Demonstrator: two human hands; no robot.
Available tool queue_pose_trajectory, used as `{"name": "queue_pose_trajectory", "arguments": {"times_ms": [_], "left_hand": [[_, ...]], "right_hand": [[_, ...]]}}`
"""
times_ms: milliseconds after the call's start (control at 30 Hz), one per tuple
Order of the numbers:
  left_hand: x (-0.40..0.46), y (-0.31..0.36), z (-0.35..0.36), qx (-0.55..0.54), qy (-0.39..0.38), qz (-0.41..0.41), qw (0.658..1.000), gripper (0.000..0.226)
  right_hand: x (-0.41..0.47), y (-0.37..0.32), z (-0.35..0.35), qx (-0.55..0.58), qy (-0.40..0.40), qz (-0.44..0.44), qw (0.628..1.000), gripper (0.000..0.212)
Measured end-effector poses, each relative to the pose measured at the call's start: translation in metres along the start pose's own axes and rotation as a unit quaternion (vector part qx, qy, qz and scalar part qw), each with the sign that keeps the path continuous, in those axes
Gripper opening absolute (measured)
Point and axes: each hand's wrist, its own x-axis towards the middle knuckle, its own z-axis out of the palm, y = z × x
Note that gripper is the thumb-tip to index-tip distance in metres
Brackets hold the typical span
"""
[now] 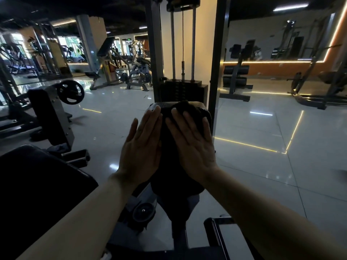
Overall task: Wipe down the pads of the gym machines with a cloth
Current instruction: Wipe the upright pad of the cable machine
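A black upright pad of a weight-stack machine stands straight ahead of me. A dark cloth lies bunched near the pad's top. My right hand presses flat on the cloth, fingers spread and pointing up. Flat against the pad's left side rests my left hand, fingers together, holding nothing. Under the hands, the pad's middle is hidden.
The weight stack and its steel frame rise just behind the pad. A black seat pad sits at lower left. A plate-loaded machine stands to the left. Other benches and racks line the glossy tiled floor.
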Motion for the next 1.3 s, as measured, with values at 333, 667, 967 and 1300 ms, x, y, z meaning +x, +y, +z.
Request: {"name": "queue_pose_trajectory", "arguments": {"times_ms": [333,667,967,1300], "left_hand": [[0.006,0.045,-0.010,-0.164,0.075,0.005,0.984,0.051],[0.019,0.098,0.029,-0.019,0.056,-0.097,0.993,0.054],[0.006,0.074,0.041,0.098,0.107,-0.193,0.970,0.063],[0.040,0.041,0.024,0.095,0.118,-0.116,0.982,0.058]], "right_hand": [[0.008,-0.006,-0.033,0.327,-0.017,0.068,0.943,0.066],[0.002,0.035,-0.052,0.424,0.042,0.012,0.905,0.043],[0.008,0.036,-0.034,0.180,0.007,0.072,0.981,0.051],[-0.001,0.036,0.007,0.154,0.076,0.055,0.984,0.063]]}}
